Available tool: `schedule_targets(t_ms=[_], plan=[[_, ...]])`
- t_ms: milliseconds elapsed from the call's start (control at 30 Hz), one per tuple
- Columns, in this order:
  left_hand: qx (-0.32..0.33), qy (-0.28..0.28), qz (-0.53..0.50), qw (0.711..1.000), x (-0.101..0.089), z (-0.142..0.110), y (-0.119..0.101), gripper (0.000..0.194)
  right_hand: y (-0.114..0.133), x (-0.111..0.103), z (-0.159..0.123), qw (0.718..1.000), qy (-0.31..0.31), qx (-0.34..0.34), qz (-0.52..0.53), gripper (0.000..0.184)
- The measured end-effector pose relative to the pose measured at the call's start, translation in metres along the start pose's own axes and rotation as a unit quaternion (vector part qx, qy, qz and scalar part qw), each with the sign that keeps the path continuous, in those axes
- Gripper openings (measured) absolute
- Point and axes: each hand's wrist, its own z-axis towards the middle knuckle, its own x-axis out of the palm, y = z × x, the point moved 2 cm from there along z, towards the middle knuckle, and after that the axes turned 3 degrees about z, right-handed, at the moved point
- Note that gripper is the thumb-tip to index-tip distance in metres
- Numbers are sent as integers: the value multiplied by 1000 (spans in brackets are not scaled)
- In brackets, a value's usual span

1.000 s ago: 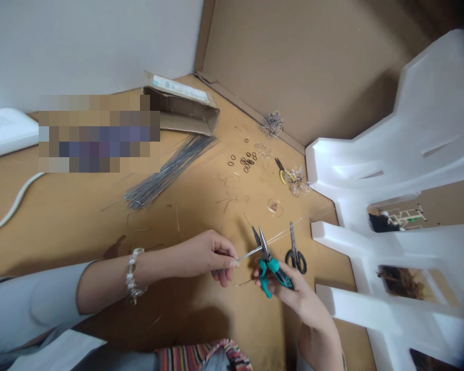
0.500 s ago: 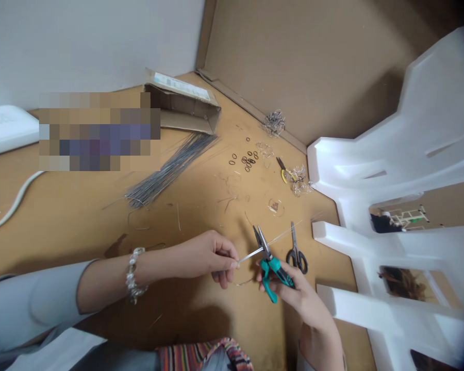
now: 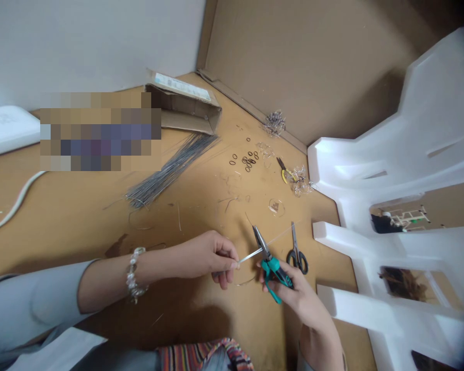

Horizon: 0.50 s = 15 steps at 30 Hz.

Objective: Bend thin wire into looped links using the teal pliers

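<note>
In the lower middle of the head view, my left hand (image 3: 218,257) pinches a few thin silvery wires (image 3: 249,255) between thumb and fingertips. They run up to the right into the jaws of needle-nose pliers (image 3: 271,265) with teal-and-black handles. My right hand (image 3: 296,291) is wrapped around those handles, and the jaws look nearly closed over the wires. Past the jaws a faint strand continues toward black-handled scissors (image 3: 297,257) lying on the table. A thin curved wire (image 3: 246,282) hangs below, between the two hands.
A long bundle of grey wires (image 3: 170,170) lies near an open cardboard box (image 3: 189,121). Small dark rings (image 3: 249,162), yellow-handled pliers (image 3: 285,172) and tangled wire pieces (image 3: 274,122) sit farther back. A white moulded structure (image 3: 332,159) borders the table's right side.
My right hand has squeezed the teal handles closer together, and the plier jaws have narrowed on the wires. Less wire shows beyond the jaws. My left hand stays in place.
</note>
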Motion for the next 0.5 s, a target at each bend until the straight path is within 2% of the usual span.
schedule_targets(t_ms=[167,300,500], plan=[[4,-1,9,1000,-1,1,3,23,0,2,1,997,-23,0,-72,10],[9,-4,20,1000,-2,1,4,22,-2,6,5,992,-29,-8,-125,6],[20,-11,53,998,-6,0,3,20,1,9,8,985,-67,-22,-155,3]])
